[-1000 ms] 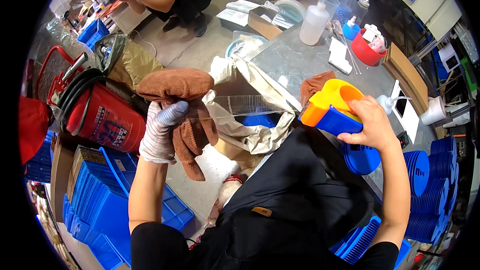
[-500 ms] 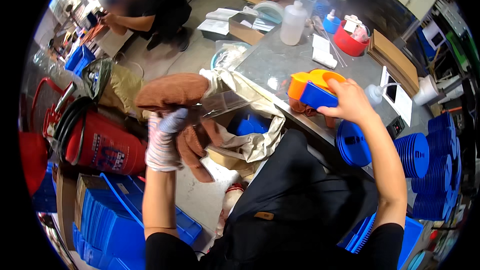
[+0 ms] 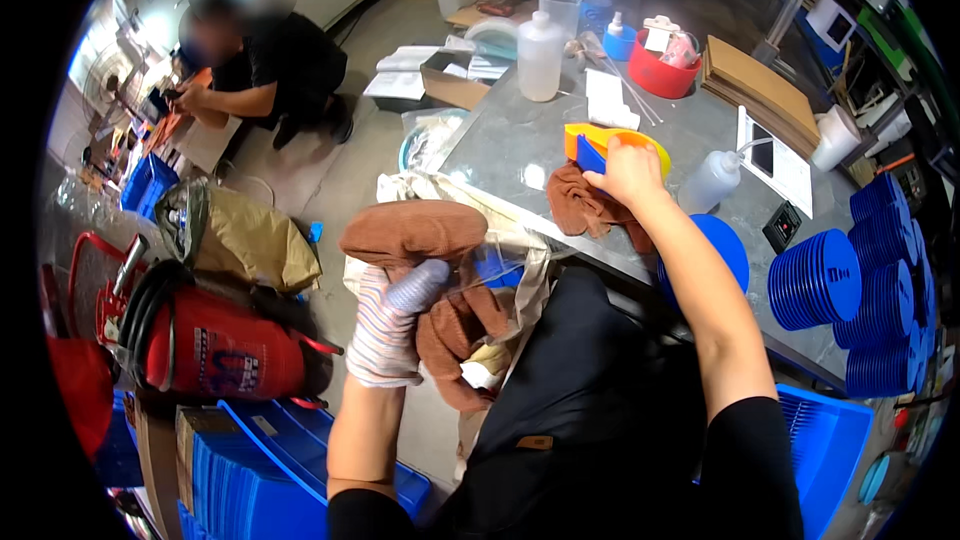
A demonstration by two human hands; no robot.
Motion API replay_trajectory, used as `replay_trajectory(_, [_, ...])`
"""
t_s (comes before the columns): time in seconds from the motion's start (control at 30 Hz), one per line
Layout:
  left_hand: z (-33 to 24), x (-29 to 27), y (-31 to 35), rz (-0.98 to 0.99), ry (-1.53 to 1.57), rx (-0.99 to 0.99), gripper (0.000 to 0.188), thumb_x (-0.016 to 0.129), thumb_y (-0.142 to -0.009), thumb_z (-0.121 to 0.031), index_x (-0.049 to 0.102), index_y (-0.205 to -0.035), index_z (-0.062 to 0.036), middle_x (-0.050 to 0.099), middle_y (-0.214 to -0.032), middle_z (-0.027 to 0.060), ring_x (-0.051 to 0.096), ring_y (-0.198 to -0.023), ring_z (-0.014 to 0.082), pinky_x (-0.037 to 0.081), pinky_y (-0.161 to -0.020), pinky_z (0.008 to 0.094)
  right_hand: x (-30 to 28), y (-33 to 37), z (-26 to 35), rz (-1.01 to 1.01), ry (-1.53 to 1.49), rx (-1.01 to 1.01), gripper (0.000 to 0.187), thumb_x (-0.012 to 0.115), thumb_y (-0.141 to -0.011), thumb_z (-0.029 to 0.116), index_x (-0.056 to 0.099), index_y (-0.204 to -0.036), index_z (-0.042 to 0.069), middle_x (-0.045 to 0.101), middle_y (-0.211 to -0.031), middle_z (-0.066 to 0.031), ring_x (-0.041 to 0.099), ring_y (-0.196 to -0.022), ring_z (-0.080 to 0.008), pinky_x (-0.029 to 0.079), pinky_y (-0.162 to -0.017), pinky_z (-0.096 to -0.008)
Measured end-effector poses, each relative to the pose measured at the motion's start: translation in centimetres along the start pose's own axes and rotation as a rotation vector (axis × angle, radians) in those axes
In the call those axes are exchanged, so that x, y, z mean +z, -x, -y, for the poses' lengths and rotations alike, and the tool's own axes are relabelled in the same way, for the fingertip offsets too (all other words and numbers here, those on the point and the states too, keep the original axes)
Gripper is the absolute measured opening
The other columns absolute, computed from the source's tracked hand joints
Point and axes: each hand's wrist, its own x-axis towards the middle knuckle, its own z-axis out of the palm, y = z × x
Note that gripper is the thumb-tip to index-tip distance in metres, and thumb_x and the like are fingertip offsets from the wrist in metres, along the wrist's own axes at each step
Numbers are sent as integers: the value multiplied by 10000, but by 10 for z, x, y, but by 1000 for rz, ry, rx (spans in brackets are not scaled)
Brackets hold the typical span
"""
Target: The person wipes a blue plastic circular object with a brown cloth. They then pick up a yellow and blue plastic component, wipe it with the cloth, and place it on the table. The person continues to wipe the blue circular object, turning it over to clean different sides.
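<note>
My left hand (image 3: 385, 325), in a striped knit glove, is closed on a brown cloth (image 3: 415, 233) that bulges above the fist and hangs down beside it. Just past the glove, a pale fabric sack (image 3: 535, 265) lies partly hidden by the cloth, with something blue inside. My bare right hand (image 3: 632, 177) grips an orange-and-blue plastic piece (image 3: 585, 140) with a rounded yellow end, low over the grey table (image 3: 490, 155). Its exact kind I cannot make out. Another brown cloth (image 3: 583, 202) lies crumpled at the table edge, just nearer than that hand.
Stacked blue discs (image 3: 815, 280) line the table's right side, near a squeeze bottle (image 3: 710, 183). Farther back stand a white bottle (image 3: 540, 58) and a red tub (image 3: 662, 70). A red fire extinguisher (image 3: 225, 345) is at left; a person (image 3: 270, 70) crouches beyond.
My right hand has carried the orange-and-blue piece farther over the table, past the crumpled cloth. My left hand, with its brown cloth, has shifted right toward the sack. The view has turned somewhat.
</note>
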Motion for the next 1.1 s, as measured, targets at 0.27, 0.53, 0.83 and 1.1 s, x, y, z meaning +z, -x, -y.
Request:
replay_trajectory(0.27, [-1,-19,15,-86,51,-88,599,747,-771,-165,486,-1295,-40,605,-1175,100,610,-1062,239,498,-944,390,-7,39,10,-285,-318,-184,671,722,-789,396,499,-1294,16,555,-1294,-184,518,-1212,-337,394,-1032,-445])
replay_trajectory(0.53, [5,-4,7,-63,-379,-24,613,753,-728,-45,482,-1277,-21,628,-1114,92,632,-979,198,531,-871,349,-64,161,93,286,-1606,-401,790,789,-775,421,422,-1338,5,570,-1284,-181,545,-1224,-298,426,-1025,-411])
replay_trajectory(0.83, [27,18,13,-81,-413,52,724,772,-667,9,451,-1315,-31,599,-1203,95,596,-1091,213,488,-962,365,-47,187,106,-142,-1535,-98,111,629,-840,-23,606,-948,-25,661,-844,-123,671,-796,-205,512,-732,-295])
replay_trajectory(1.1, [52,23,18,71,-34,-142,693,778,-722,-134,457,-1327,-29,591,-1208,114,589,-1113,237,481,-981,387,-46,179,61,238,-1671,-149,109,605,-908,65,651,-972,-11,654,-796,-29,566,-681,-59,475,-611,-239])
